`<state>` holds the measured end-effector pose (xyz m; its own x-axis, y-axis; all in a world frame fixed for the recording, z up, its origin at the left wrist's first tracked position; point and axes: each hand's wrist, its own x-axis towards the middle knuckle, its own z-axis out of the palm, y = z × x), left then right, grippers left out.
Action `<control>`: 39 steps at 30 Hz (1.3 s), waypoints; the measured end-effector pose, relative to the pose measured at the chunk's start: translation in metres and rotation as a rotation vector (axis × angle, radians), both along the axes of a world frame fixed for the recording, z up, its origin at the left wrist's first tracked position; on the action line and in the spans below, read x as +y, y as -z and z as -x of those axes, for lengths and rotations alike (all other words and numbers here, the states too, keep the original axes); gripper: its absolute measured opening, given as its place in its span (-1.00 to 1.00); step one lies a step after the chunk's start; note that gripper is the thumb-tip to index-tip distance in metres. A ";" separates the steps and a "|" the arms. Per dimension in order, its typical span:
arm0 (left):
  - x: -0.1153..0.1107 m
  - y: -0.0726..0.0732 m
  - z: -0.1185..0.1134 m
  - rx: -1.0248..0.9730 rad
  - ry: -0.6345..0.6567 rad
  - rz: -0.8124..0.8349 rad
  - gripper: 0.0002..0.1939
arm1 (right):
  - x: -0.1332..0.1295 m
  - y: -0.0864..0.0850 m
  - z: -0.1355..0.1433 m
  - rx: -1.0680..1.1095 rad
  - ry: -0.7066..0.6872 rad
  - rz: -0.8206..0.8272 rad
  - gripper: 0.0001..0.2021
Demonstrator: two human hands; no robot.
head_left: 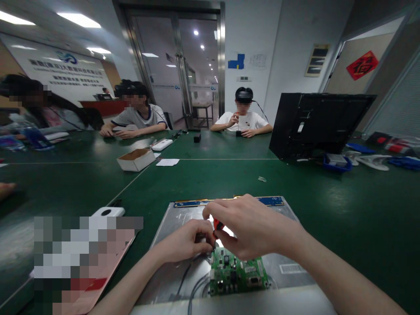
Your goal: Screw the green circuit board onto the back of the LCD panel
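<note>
The right hand (244, 227) has thumb and fingers closed round a red-and-black tool (218, 225), seemingly a screwdriver, whose long axis slants down and slightly left toward the curled fingertips of the left hand (188, 240); whether those pinch anything cannot be told. Both hands meet at the far left corner of the green circuit board (233, 275), which lies on their near side, longer from left to right, with the right hand overlapping its far edge. Beneath lies the silver panel (169, 224), cables (197, 285) left of the board.

Bare hands (251, 227) — slim, curved fingers (220, 208) — and slender forearms (341, 267), bare too.
</note>
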<state>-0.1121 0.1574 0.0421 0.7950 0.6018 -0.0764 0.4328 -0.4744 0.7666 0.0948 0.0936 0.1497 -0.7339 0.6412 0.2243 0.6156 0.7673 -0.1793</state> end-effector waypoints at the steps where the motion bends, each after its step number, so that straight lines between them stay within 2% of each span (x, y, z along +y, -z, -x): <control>1: 0.000 0.000 0.000 -0.001 -0.009 -0.002 -0.94 | 0.000 0.000 0.000 0.000 0.005 0.005 -0.81; 8: -0.002 0.000 0.001 -0.003 -0.008 -0.005 -0.94 | 0.002 0.001 0.003 -0.009 0.075 -0.044 -0.86; 17: -0.002 0.000 0.000 -0.015 0.002 -0.043 -0.95 | 0.000 0.000 -0.001 0.018 -0.020 -0.015 -0.80; 26: 0.001 -0.001 0.000 -0.015 0.006 0.024 -0.95 | 0.002 0.002 0.001 -0.015 0.075 -0.048 -0.86; 34: -0.001 0.001 0.001 -0.016 -0.014 -0.030 -0.98 | 0.000 0.001 -0.001 0.010 -0.002 -0.046 -0.80; 39: -0.002 0.000 0.000 -0.027 -0.026 0.003 -0.98 | 0.001 0.003 0.000 0.011 0.034 -0.047 -0.81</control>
<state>-0.1125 0.1557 0.0421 0.7806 0.6224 -0.0571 0.4243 -0.4606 0.7796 0.0948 0.0950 0.1470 -0.7094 0.6541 0.2625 0.6395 0.7539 -0.1504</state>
